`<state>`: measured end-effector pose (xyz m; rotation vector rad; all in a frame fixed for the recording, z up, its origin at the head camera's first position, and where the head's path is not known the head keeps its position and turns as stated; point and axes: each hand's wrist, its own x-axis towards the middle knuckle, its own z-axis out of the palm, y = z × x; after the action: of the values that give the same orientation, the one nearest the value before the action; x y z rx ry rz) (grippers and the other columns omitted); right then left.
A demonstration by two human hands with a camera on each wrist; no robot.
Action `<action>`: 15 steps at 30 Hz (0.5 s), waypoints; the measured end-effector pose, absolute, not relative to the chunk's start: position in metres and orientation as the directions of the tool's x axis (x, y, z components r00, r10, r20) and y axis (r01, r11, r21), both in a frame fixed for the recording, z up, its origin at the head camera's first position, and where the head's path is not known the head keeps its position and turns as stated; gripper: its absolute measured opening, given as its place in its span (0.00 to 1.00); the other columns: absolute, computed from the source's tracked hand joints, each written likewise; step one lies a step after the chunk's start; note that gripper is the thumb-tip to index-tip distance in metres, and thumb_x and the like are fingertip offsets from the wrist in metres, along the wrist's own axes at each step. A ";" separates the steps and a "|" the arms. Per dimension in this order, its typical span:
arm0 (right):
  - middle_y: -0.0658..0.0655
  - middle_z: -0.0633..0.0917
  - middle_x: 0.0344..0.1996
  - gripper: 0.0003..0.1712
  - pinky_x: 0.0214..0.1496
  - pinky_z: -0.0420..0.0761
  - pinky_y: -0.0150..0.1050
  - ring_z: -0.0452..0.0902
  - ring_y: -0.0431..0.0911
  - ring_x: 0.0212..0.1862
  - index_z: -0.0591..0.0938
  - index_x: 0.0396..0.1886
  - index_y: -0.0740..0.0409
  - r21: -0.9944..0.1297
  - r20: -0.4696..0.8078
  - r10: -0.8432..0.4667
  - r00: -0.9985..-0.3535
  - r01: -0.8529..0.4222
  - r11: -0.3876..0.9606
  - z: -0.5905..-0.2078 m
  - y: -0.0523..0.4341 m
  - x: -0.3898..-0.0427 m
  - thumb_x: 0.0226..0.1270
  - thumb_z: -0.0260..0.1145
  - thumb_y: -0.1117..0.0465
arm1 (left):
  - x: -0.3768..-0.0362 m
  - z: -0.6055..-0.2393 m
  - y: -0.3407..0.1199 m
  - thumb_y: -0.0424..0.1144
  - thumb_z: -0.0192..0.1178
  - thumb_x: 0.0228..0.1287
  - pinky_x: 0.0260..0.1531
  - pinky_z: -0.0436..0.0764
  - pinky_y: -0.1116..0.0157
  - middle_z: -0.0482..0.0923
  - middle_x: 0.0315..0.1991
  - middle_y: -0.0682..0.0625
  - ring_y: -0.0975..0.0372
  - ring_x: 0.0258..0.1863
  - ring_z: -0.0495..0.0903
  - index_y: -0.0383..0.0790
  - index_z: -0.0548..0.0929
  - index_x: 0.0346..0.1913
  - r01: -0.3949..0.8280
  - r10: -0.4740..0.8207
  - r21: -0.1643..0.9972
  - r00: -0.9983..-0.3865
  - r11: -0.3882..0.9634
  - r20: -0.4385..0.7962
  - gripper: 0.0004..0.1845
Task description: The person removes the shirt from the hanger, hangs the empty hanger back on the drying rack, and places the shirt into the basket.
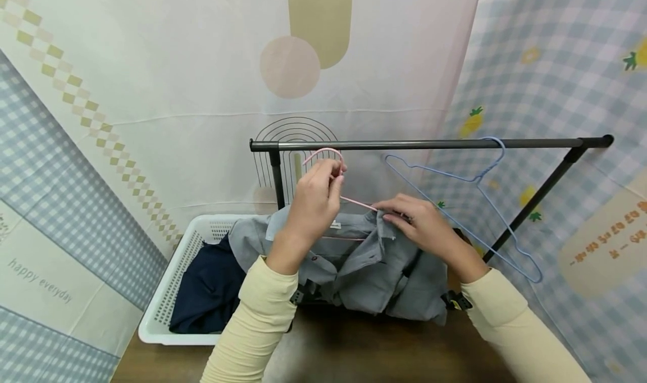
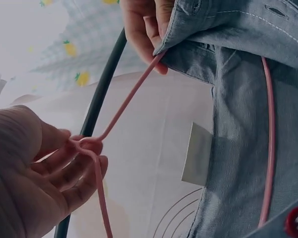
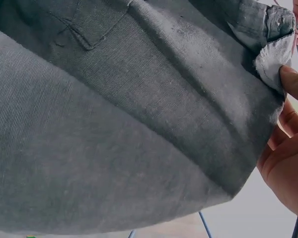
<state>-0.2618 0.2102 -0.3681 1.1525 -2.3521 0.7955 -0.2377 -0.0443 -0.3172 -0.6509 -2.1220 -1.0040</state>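
Left hand (image 1: pixel 314 199): raised in front of the rail, fingers curled and pinching the neck of the pink hanger (image 1: pixel 333 172), just under its hook.
Right hand (image 1: pixel 422 224): thumb and fingers pinch the shirt's collar edge against the hanger's sloping arm; the wrist view shows a thumb tip pressed on a frayed fabric corner.
Grey shirt (image 1: pixel 364 259): draped over the near end of the white basket (image 1: pixel 172 293), collar up at the hands, one hanger arm already inside the neck opening.
Shirt fabric: fine woven weave, matte, soft and limp; dark red buttons, a stitched pocket, a white label inside the collar. It looks light and will sag wherever it is not supported; best taken at the collar or shoulder seam.
Hanger: thin rod, smooth, probably coated wire, though the coating is hard to confirm. Stiff enough to carry the shirt, likely springy; hold it at the neck.
Rail (image 1: pixel 429 144): dark metal tube on slanted legs, with a blue hanger (image 1: pixel 475 203) hooked on it to the right.
Basket: perforated plastic, holding a navy garment (image 1: pixel 207 293).
Surroundings: patterned cloth backdrops; brown tabletop below the sleeves.
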 end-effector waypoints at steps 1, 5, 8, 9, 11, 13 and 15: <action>0.46 0.86 0.39 0.20 0.32 0.72 0.32 0.71 0.34 0.32 0.88 0.56 0.47 -0.312 0.572 -0.582 -0.579 -0.809 0.498 -0.369 0.211 -0.262 0.68 0.70 0.70 | -0.238 -0.318 -0.044 0.27 0.57 0.75 0.41 0.84 0.64 0.83 0.46 0.41 0.55 0.42 0.82 0.30 0.81 0.49 0.682 0.141 0.452 -0.627 0.576 0.766 0.06; 0.46 0.87 0.43 0.18 0.34 0.73 0.32 0.73 0.34 0.35 0.88 0.55 0.47 -0.332 0.551 -0.571 -0.608 -0.788 0.519 -0.370 0.216 -0.262 0.70 0.69 0.69 | -0.239 -0.320 -0.043 0.24 0.57 0.74 0.44 0.85 0.64 0.82 0.47 0.40 0.53 0.44 0.82 0.28 0.80 0.50 0.703 0.122 0.425 -0.584 0.570 0.803 0.07; 0.45 0.87 0.45 0.16 0.37 0.75 0.33 0.76 0.34 0.38 0.88 0.54 0.47 -0.347 0.535 -0.562 -0.631 -0.771 0.534 -0.372 0.221 -0.262 0.71 0.69 0.68 | -0.239 -0.320 -0.043 0.24 0.57 0.73 0.42 0.84 0.63 0.83 0.47 0.39 0.53 0.43 0.81 0.28 0.80 0.51 0.712 0.111 0.418 -0.567 0.565 0.816 0.08; 0.46 0.87 0.46 0.16 0.37 0.76 0.34 0.76 0.34 0.39 0.88 0.53 0.47 -0.353 0.532 -0.559 -0.636 -0.767 0.536 -0.373 0.223 -0.262 0.71 0.69 0.68 | -0.239 -0.320 -0.044 0.24 0.57 0.73 0.42 0.84 0.63 0.83 0.47 0.40 0.54 0.43 0.81 0.28 0.81 0.52 0.713 0.111 0.417 -0.565 0.563 0.817 0.08; 0.46 0.88 0.46 0.16 0.38 0.77 0.34 0.77 0.34 0.39 0.88 0.53 0.48 -0.359 0.528 -0.553 -0.644 -0.760 0.542 -0.374 0.226 -0.262 0.71 0.69 0.69 | -0.239 -0.321 -0.045 0.24 0.57 0.73 0.42 0.84 0.62 0.83 0.48 0.40 0.54 0.43 0.82 0.28 0.81 0.52 0.713 0.112 0.419 -0.568 0.562 0.816 0.08; 0.47 0.88 0.46 0.15 0.38 0.77 0.34 0.78 0.35 0.39 0.88 0.52 0.47 -0.360 0.526 -0.548 -0.651 -0.754 0.550 -0.375 0.229 -0.261 0.71 0.69 0.68 | -0.239 -0.322 -0.046 0.25 0.57 0.74 0.42 0.84 0.62 0.83 0.49 0.40 0.54 0.44 0.82 0.29 0.81 0.52 0.710 0.115 0.421 -0.573 0.565 0.811 0.09; 0.48 0.89 0.47 0.15 0.37 0.78 0.34 0.78 0.35 0.39 0.88 0.52 0.48 -0.364 0.519 -0.543 -0.660 -0.745 0.559 -0.377 0.232 -0.261 0.71 0.68 0.68 | -0.239 -0.323 -0.047 0.26 0.56 0.75 0.43 0.85 0.62 0.83 0.49 0.40 0.53 0.45 0.82 0.29 0.81 0.53 0.707 0.115 0.422 -0.575 0.567 0.810 0.09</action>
<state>-0.2607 0.2318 -0.3772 1.0543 -2.4490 0.8109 -0.2392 -0.0469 -0.3228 -0.6564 -2.0364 -0.9882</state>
